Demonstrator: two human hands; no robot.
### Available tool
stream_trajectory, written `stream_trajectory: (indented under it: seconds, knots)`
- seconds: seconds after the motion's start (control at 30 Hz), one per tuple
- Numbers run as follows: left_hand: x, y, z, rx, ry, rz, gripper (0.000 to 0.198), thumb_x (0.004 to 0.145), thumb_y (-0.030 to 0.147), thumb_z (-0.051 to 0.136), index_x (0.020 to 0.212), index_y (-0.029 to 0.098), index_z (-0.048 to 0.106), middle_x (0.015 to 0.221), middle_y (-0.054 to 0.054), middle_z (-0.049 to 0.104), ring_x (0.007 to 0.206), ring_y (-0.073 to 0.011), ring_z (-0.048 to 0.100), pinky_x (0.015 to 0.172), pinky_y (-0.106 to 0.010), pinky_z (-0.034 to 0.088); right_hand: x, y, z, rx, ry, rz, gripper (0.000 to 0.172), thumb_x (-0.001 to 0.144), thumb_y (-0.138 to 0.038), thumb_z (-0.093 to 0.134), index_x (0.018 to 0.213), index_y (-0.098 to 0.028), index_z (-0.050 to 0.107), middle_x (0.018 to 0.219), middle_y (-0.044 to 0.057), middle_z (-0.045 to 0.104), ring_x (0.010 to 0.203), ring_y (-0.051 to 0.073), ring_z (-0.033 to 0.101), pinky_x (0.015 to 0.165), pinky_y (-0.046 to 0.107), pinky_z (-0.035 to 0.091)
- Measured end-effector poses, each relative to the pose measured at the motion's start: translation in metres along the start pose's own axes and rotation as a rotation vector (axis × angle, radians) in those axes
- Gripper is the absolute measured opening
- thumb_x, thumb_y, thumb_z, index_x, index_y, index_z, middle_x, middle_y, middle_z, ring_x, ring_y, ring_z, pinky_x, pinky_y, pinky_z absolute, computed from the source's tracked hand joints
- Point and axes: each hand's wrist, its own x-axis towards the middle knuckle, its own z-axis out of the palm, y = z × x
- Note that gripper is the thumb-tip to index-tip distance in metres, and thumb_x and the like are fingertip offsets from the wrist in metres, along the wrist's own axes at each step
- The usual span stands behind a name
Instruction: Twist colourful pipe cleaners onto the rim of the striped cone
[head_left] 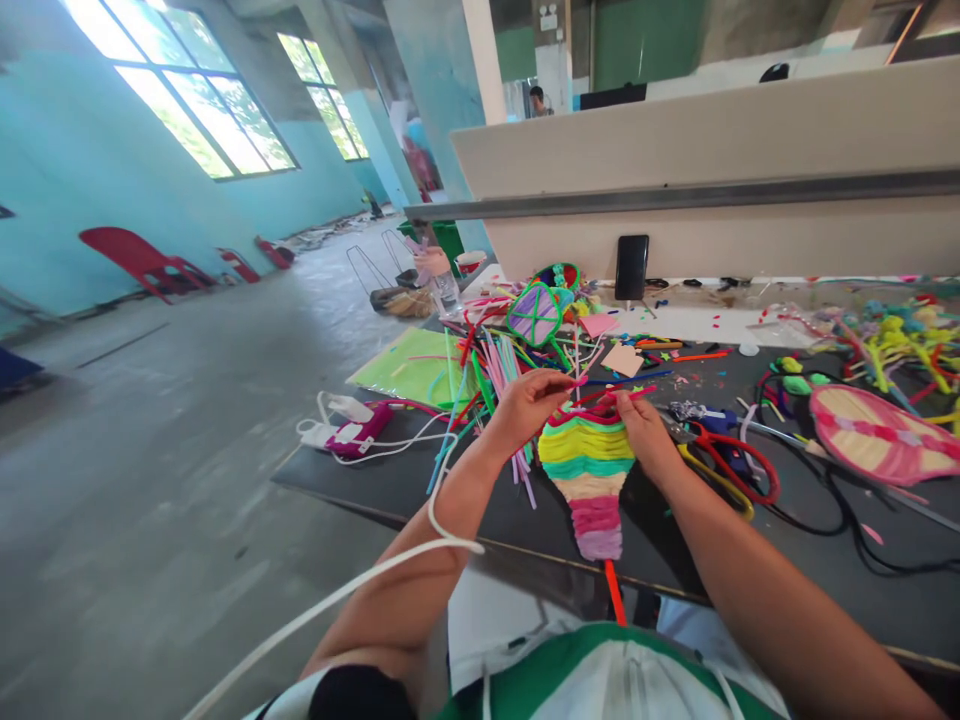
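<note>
My left hand (534, 402) pinches a pink-red pipe cleaner near the top left of a striped fan-shaped craft piece. On the other side my right hand (643, 430) is closed on the pink-red pipe cleaner (640, 392), whose end sticks out past the fingers. The craft piece (586, 455) lies between both hands at the desk's front edge, wound in bands of red, green, yellow, teal, beige, pink and lilac. An orange-red stick (615, 592) extends from its narrow end towards me. Whether both hands hold one pipe cleaner is hard to see.
Scissors (727, 465) and a black cable lie right of my right hand. A pink oval craft piece (885, 432) is farther right. Loose straws (506, 375), a purple power strip (360, 430) and white cord are left. A phone (631, 267) leans against the partition (705, 140).
</note>
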Motion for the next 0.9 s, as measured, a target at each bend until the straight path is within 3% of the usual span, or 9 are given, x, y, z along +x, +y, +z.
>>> stream_trajectory:
  seconds: [0.1,0.23,0.37,0.43,0.5,0.6,0.67,0.77,0.9]
  knots:
    - [0.018,-0.007,0.013,0.189,0.034,0.084,0.013,0.078,0.023,0.062,0.085,0.015,0.070,0.084,-0.005,0.067,0.082,-0.0149,0.062,0.078,-0.026,0.047,0.008,0.005,-0.005,-0.231,0.049,-0.053,0.038,0.086,-0.051,0.047,0.088,-0.022,0.072,0.081,0.004,0.069,0.078,0.021,0.061,0.080,0.036,0.045]
    - [0.030,-0.024,0.027,0.145,0.059,0.038,0.016,0.079,0.026,0.060,0.087,0.014,0.068,0.070,-0.001,0.064,0.062,-0.0111,0.057,0.062,-0.022,0.045,0.022,0.002,-0.012,-0.651,0.137,-0.278,0.032,0.087,-0.037,0.047,0.102,-0.022,0.071,0.089,0.007,0.069,0.087,0.023,0.058,0.083,0.037,0.042]
    - [0.032,-0.040,0.036,0.067,0.112,0.087,0.013,0.080,0.027,0.060,0.084,0.015,0.066,0.073,0.000,0.064,0.064,-0.0108,0.056,0.061,-0.021,0.044,0.033,-0.010,-0.007,-0.844,-0.011,-0.336,0.029,0.084,-0.025,0.049,0.104,-0.023,0.070,0.078,0.006,0.070,0.078,0.022,0.060,0.073,0.033,0.044]
    - [0.030,-0.044,0.039,0.041,0.127,0.099,0.012,0.081,0.026,0.059,0.086,0.016,0.065,0.076,-0.001,0.064,0.066,-0.0113,0.058,0.062,-0.021,0.045,0.035,-0.014,0.000,-0.796,-0.111,-0.310,0.026,0.083,-0.023,0.049,0.098,-0.022,0.070,0.072,0.005,0.068,0.069,0.019,0.061,0.067,0.031,0.045]
    - [0.028,-0.045,0.040,0.028,0.137,0.104,0.013,0.081,0.024,0.059,0.090,0.017,0.064,0.081,-0.001,0.065,0.070,-0.0121,0.060,0.064,-0.022,0.046,0.034,-0.015,0.008,-0.650,-0.163,-0.258,0.027,0.082,-0.023,0.049,0.104,-0.021,0.066,0.071,0.003,0.067,0.063,0.017,0.059,0.062,0.028,0.045]
    - [0.022,-0.043,0.042,0.059,0.132,0.125,0.014,0.080,0.020,0.058,0.094,0.018,0.061,0.082,-0.001,0.064,0.074,-0.0125,0.061,0.068,-0.022,0.047,0.032,-0.012,0.013,-0.367,-0.183,-0.153,0.050,0.080,-0.026,0.054,0.129,-0.023,0.046,0.067,-0.002,0.064,0.055,0.014,0.055,0.055,0.026,0.043]
    - [0.019,-0.040,0.043,0.122,0.104,0.153,0.011,0.081,0.017,0.057,0.091,0.018,0.061,0.079,0.000,0.063,0.072,-0.0115,0.060,0.068,-0.022,0.047,0.031,-0.009,0.012,-0.211,-0.191,-0.107,0.057,0.079,-0.029,0.056,0.133,-0.023,0.038,0.064,-0.003,0.060,0.054,0.014,0.054,0.053,0.026,0.043]
    - [0.017,-0.038,0.044,0.179,0.067,0.193,0.011,0.082,0.017,0.056,0.090,0.018,0.063,0.081,0.000,0.064,0.073,-0.0116,0.060,0.070,-0.022,0.047,0.032,-0.006,0.004,-0.130,-0.213,-0.086,0.039,0.081,-0.032,0.055,0.118,-0.021,0.050,0.064,-0.003,0.059,0.056,0.013,0.054,0.054,0.026,0.043]
    - [0.017,-0.042,0.045,0.126,0.035,0.159,0.016,0.082,0.017,0.057,0.097,0.018,0.060,0.087,-0.002,0.067,0.080,-0.0139,0.064,0.073,-0.024,0.049,0.030,-0.007,-0.002,-0.298,-0.207,-0.119,0.018,0.083,-0.034,0.052,0.086,-0.019,0.061,0.062,-0.001,0.057,0.053,0.012,0.048,0.052,0.025,0.038]
